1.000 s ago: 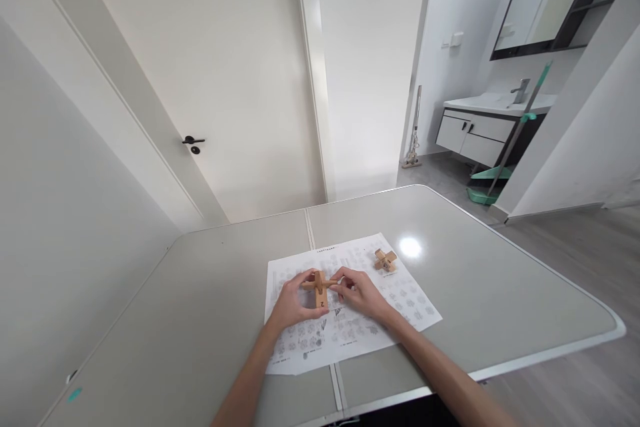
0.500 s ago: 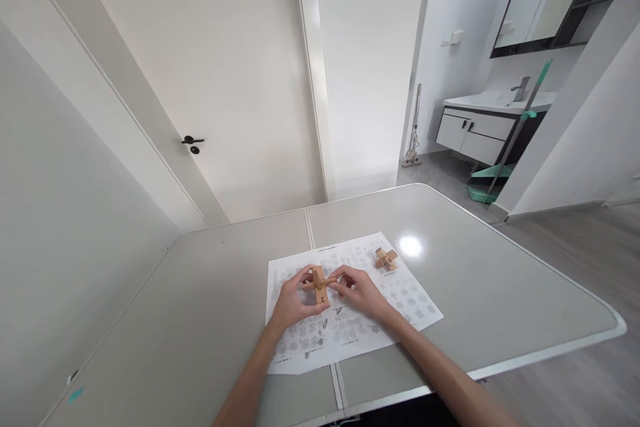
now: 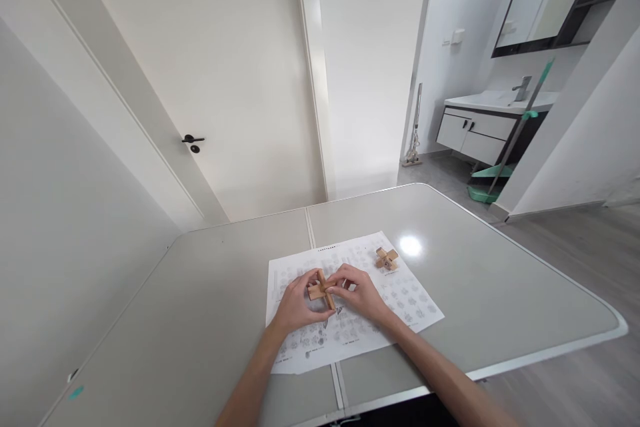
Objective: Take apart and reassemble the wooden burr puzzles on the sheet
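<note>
Over a printed paper sheet (image 3: 360,340), both hands hold one cross-shaped wooden burr puzzle (image 3: 317,291) made of interlocking bars. My left hand (image 3: 295,303) grips it from the left, with the thumb at the lower end of one bar and the fingers at its upper end. My right hand (image 3: 361,290) pinches the bar on the right side between thumb and fingers. Part of that bar is hidden by the fingers. A second wooden burr puzzle (image 3: 387,258) rests on the sheet's upper right part, apart from both hands.
The sheet lies on a grey table (image 3: 210,320) with a metal edge and a seam down its middle. A white door with a black handle (image 3: 193,139) stands beyond. At the right are a mop (image 3: 415,127), a sink cabinet (image 3: 475,130) and a green dustpan (image 3: 485,194).
The held puzzle has been turned, so its upright bar now leans and a marked face no longer shows. My right fingers have moved slightly left, closer onto it.
</note>
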Tool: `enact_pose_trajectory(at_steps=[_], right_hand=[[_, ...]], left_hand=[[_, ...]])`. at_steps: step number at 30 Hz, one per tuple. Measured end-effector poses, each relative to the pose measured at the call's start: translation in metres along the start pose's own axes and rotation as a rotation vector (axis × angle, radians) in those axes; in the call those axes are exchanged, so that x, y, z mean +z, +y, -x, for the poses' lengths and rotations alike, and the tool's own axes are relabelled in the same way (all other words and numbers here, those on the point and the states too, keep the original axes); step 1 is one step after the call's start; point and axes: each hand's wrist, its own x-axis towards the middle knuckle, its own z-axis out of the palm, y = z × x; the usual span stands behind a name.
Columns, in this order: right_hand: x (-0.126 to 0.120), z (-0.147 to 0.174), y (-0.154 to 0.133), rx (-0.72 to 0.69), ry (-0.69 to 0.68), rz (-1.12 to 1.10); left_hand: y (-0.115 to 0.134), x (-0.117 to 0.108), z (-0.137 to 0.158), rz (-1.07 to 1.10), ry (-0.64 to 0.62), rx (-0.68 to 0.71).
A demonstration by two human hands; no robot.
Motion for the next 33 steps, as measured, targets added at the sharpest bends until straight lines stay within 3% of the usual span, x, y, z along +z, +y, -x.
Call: enact_pose_trajectory(at_steps=[6, 9, 13, 24, 33], right_hand=[[-0.003, -0.002, 0.001, 0.159, 0.029, -0.045], [-0.003, -0.002, 0.003, 0.244, -0.079, -0.099], [-0.005, 0.0, -0.001, 0.272, -0.181, -0.164], [-0.005, 0.0, -0.011, 0.323, -0.175, -0.218], [-0.003, 0.001, -0.003, 0.412, -0.176, -0.267]], left_hand=[[0.0, -0.005, -0.002, 0.063, 0.068, -0.017], [0.001, -0.008, -0.003, 0.124, 0.069, -0.036], [0.006, -0.01, -0.004, 0.139, 0.01, -0.016], [0.006, -0.005, -0.004, 0.173, -0.015, -0.059], [0.001, -0.003, -0.006, 0.136, -0.008, -0.072]])
